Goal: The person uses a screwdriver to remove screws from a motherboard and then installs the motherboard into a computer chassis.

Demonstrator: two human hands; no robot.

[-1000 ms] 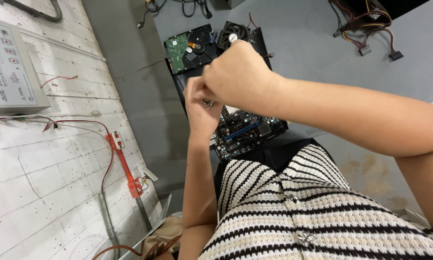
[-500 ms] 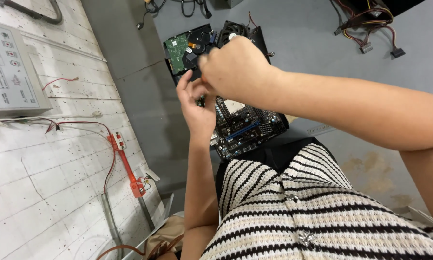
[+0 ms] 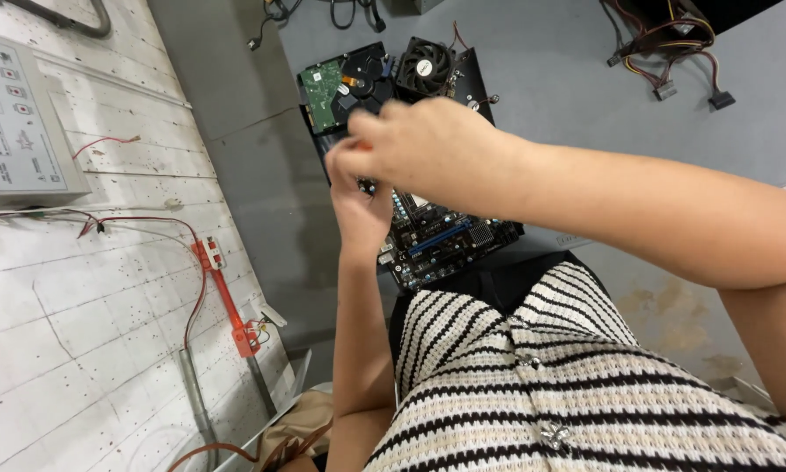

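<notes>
Grey floor (image 3: 550, 79) up top, white tiled wall (image 3: 78, 332) at left with a grey control box (image 3: 17, 122) and red wiring (image 3: 222, 288). Motherboard (image 3: 445, 236) sits centre frame, with a hard drive (image 3: 332, 83) and cooler fan (image 3: 424, 65) just above it. Right hand (image 3: 419, 144) over the board, fingers bunched toward the left; what they pinch, can't tell. Left hand (image 3: 362, 210) under it, palm up, touching the board's left edge; grip hidden. Versus half a second ago: right hand slid lower and left, uncovering the fan; left hand is more hidden.
</notes>
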